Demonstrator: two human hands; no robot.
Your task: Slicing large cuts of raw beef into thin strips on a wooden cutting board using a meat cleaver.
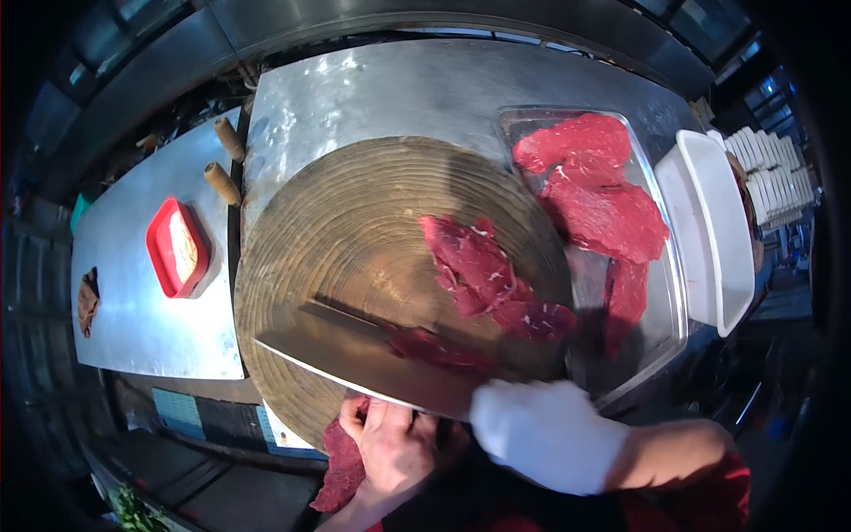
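My right hand [545,432], in a white glove, grips a broad-bladed cleaver [359,359]; its handle is hidden in the fist. The blade reaches leftward across the near part of a round wooden chopping block [319,199]. Bare, with fingers curled, my left hand [395,442] holds a piece of raw red meat [340,465] at the block's near edge, just below the blade. Part of that piece hangs beside the wrist. Thin raw meat slices [475,266] lie heaped right of the block's centre, and another slice [432,349] shows behind the blade.
Large raw meat pieces [605,206] fill much of a metal tray [675,292] on the right. Beyond it stand a white plastic tub [718,233] and stacked white dishes [774,176]. At left are a red tray [156,259], two wooden handles [223,183] and a brown cloth-like item [88,302].
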